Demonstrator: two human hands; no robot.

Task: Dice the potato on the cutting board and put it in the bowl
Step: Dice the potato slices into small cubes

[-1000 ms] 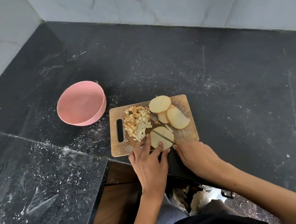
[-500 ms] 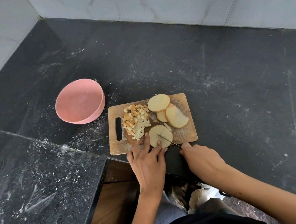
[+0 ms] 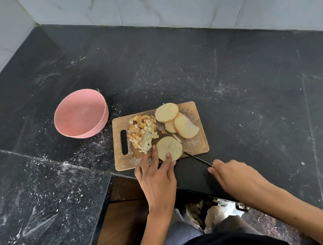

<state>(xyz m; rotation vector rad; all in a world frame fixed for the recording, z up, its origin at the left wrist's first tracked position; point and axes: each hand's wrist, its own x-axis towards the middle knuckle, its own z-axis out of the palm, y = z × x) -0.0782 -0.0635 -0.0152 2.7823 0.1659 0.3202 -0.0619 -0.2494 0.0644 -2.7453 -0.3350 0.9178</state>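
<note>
Pinning the flat potato slice (image 3: 169, 148), left fingers (image 3: 155, 154) straight; right hand (image 3: 229, 172) grips knife (image 3: 198, 158).

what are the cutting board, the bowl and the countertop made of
Cutting board: wood, pale brown with visible grain, scuffed matte.
Bowl: probably plastic, uniform matte pink, though glazed ceramic is possible.
Countertop: looks like dark polished stone, black with faint sheen and white smears.
</note>
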